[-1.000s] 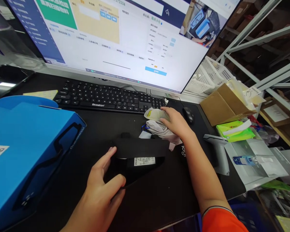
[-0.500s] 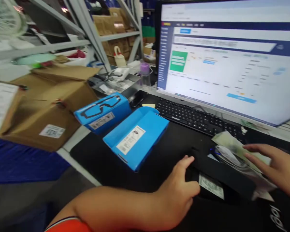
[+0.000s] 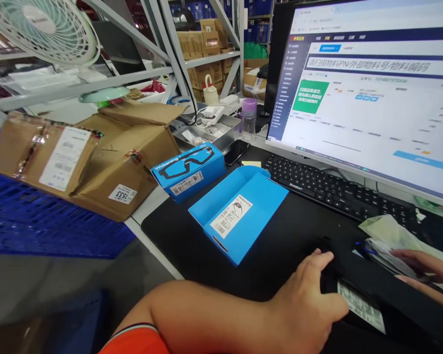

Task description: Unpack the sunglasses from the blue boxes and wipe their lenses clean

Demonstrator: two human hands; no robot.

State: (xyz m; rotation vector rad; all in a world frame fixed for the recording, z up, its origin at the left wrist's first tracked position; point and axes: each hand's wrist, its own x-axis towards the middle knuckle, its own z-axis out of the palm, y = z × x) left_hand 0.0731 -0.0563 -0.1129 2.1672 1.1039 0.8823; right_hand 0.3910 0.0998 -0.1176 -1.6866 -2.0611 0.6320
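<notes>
My left hand (image 3: 310,300) rests on the left end of a black case (image 3: 387,295) with a white barcode label, thumb on top and fingers curled under its edge. My right hand (image 3: 426,275) lies at the right edge of view, fingers stretched flat over crumpled plastic and paper wrapping (image 3: 387,241) beside the case. Both sit on a black desk mat (image 3: 192,241). An open blue box (image 3: 239,211) with a label lies left of my hands. A closed blue glasses box (image 3: 188,169) stands behind it.
A black keyboard (image 3: 335,189) and a large lit monitor (image 3: 369,93) fill the right. Cardboard cartons (image 3: 96,152) sit left on blue crates (image 3: 40,231). A fan (image 3: 44,29), metal shelving, a small bottle (image 3: 248,115) and a tray of cables stand behind.
The view has swung left, bringing the cartons, fan and shelving into sight. My hands have stayed on the black case and the wrapping.
</notes>
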